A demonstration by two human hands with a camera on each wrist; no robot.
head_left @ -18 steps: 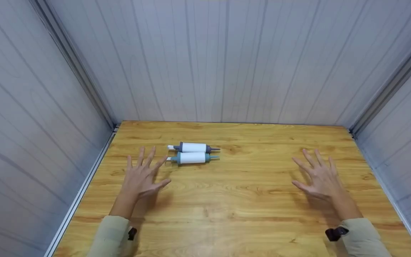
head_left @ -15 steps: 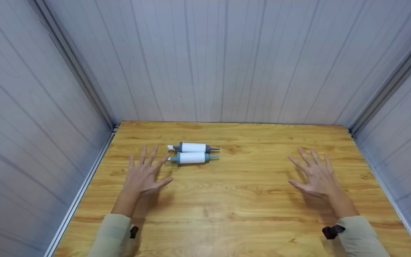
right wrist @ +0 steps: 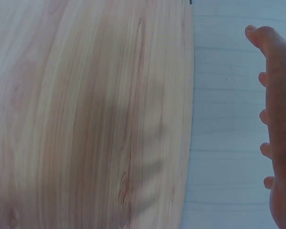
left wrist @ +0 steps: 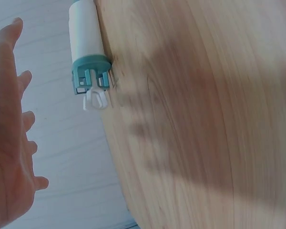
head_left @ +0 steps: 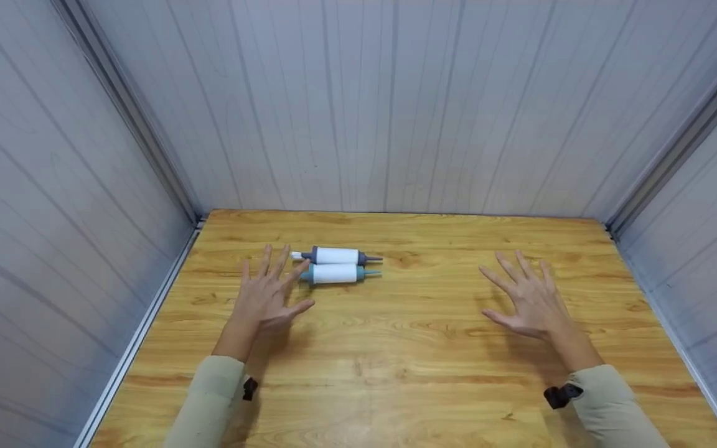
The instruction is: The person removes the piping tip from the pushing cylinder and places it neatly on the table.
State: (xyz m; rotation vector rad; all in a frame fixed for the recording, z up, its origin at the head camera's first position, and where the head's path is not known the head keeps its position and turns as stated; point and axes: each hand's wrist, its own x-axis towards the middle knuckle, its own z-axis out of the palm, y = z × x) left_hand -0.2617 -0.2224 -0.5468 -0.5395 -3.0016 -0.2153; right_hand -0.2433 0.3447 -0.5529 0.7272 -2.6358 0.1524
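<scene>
Two white cylinders lie side by side on the wooden tabletop, each with a thin rod-like tip pointing right. The nearer one (head_left: 335, 274) has teal ends; the farther one (head_left: 337, 256) has dark grey ends and a white piece at its left. In the left wrist view, the teal-ended cylinder (left wrist: 86, 33) shows a slotted collar and a white loop. My left hand (head_left: 264, 300) hovers with spread fingers, its index finger overlapping the teal cylinder's left end in the head view. Fingers spread and holding nothing, my right hand (head_left: 534, 305) is over the table's right side.
The wooden table (head_left: 396, 386) is enclosed by a pale panelled back wall (head_left: 358, 112) and two side walls (head_left: 41, 224), with metal strips along the corners. Small black devices (head_left: 562, 396) sit at both sleeve cuffs.
Both hands have moved inward and slightly forward, the left one to the right and the right one to the left. The cylinders have stayed in place.
</scene>
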